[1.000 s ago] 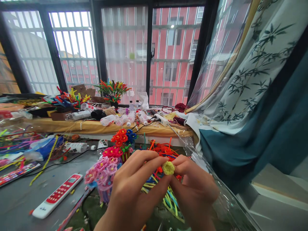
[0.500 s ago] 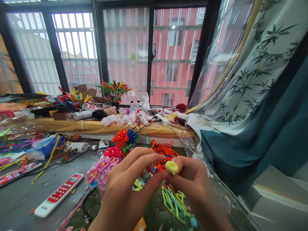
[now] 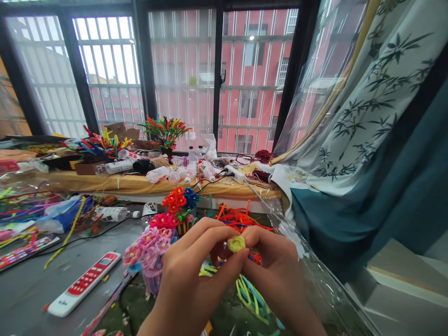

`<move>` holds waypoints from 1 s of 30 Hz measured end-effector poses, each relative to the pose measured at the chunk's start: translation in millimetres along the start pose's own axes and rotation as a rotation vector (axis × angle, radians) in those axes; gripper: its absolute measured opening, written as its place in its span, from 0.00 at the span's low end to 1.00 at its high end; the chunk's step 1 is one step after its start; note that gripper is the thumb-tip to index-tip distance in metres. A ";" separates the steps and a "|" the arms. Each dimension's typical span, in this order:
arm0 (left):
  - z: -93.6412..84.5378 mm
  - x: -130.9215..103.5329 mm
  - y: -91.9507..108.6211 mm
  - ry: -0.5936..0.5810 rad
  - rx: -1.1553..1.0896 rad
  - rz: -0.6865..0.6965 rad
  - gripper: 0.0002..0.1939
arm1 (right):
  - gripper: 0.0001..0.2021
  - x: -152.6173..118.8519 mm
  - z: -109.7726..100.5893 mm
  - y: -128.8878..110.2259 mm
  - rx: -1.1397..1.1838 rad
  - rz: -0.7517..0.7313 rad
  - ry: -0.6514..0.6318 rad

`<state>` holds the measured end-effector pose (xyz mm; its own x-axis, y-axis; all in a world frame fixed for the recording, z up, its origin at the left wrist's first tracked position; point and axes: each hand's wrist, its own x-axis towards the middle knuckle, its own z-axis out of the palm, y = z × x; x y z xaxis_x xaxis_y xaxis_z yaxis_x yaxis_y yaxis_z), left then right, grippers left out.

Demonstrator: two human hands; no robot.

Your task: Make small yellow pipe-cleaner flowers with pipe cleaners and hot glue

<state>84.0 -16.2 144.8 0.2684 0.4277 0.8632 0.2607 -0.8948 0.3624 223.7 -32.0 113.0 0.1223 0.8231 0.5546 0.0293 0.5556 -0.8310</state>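
Note:
Both hands meet in front of me around a small coil of fuzzy yellow pipe cleaner (image 3: 236,243). Thumb and fingers of my left hand (image 3: 196,270) pinch it from the left. My right hand (image 3: 276,266) closes on its right side, with the thumb tips nearly touching. Beneath the hands lie loose yellow-green and blue pipe cleaners (image 3: 254,301). Left of them stands a bunch of pink pipe-cleaner flowers (image 3: 152,247), and red flowers (image 3: 174,199) and blue flowers (image 3: 191,198) rise behind. Orange-red pipe cleaners (image 3: 241,217) are partly hidden behind my fingers.
A white remote control (image 3: 84,283) lies on the grey table at left, near a plastic bottle (image 3: 112,213) and a black cable. Bottles, a power strip (image 3: 235,174) and more pipe-cleaner plants (image 3: 167,133) crowd the windowsill. A clear plastic sheet (image 3: 325,280) borders the right side.
The yellow coil has shifted slightly left and turned, showing its ring-like face. My right hand has moved left and its fingers now bend closer round the coil.

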 end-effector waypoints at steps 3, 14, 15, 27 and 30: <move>-2.8 -0.7 -1.4 0.047 -0.009 -0.078 0.05 | 0.08 2.5 -0.5 -0.7 -0.052 0.008 -0.062; -6.3 6.2 -10.0 -0.131 -0.436 -0.602 0.07 | 0.15 7.2 -7.0 -2.7 0.087 0.168 -0.191; -6.0 5.9 -10.2 -0.124 -0.459 -0.626 0.08 | 0.15 7.6 -6.8 -2.9 0.106 0.193 -0.216; 10.3 -1.3 -16.0 -0.047 -0.995 -0.941 0.15 | 0.15 5.7 -4.2 -0.1 0.281 0.291 -0.233; 13.7 -0.9 -13.7 -0.016 -1.067 -0.970 0.13 | 0.13 6.1 -4.3 -1.0 0.301 0.283 -0.223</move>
<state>92.9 -2.6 134.3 0.4028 0.9064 0.1274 -0.4599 0.0801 0.8843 228.8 -28.1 117.0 -0.1331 0.9340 0.3315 -0.2677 0.2882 -0.9194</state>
